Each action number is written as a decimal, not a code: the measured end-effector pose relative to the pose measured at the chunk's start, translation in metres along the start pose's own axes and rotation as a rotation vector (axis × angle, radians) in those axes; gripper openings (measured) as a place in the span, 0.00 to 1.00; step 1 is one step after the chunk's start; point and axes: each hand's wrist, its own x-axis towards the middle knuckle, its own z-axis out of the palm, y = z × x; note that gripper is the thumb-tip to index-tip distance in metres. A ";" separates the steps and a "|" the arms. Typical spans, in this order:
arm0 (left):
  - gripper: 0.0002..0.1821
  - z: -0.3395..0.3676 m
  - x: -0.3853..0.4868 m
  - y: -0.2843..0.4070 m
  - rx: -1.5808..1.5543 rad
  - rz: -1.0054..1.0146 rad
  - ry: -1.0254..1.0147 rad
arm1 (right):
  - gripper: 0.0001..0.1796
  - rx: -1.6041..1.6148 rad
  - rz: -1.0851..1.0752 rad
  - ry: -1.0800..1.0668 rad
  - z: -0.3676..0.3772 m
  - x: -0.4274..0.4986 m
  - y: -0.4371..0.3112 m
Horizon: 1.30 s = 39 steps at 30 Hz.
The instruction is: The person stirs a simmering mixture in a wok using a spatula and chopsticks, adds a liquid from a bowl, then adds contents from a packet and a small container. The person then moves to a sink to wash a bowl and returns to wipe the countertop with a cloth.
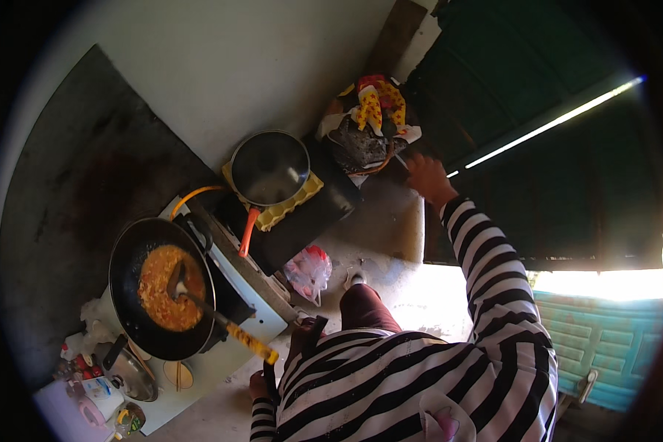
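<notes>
My right hand (428,177) reaches far out, beside a basket (384,166) heaped with dark and white plastic bags and a yellow-and-red star-patterned bag (375,105). A thin pale strip (401,161) shows at its fingertips; whether the fingers grip it is unclear. Low by my waist is my left hand (258,384), mostly hidden by a dark strap-like object (271,381). To the left, a black wok (124,293) holds an orange-red egg-like dish (160,276). A spatula (215,315) with a yellow patterned handle rests in the dish, its handle end over the wok's rim.
A lidded pan (271,168) with an orange handle sits on an egg carton (290,204). Below it is a plastic bag (309,271) on the floor. A steel pot lid (132,375), a bowl with chopsticks (178,375) and bottles stand near the wok. Dark green panels (530,210) rise at right.
</notes>
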 end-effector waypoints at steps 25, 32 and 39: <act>0.16 -0.039 0.014 0.353 -0.508 -0.866 -0.023 | 0.23 0.610 -0.350 -0.117 0.143 0.332 0.136; 0.16 -0.040 0.017 0.358 -0.566 -0.918 -0.032 | 0.23 0.001 -0.625 -0.198 0.139 0.350 0.143; 0.16 -0.042 0.017 0.362 -0.578 -0.901 -0.048 | 0.25 0.319 -0.238 -0.174 0.153 0.347 0.136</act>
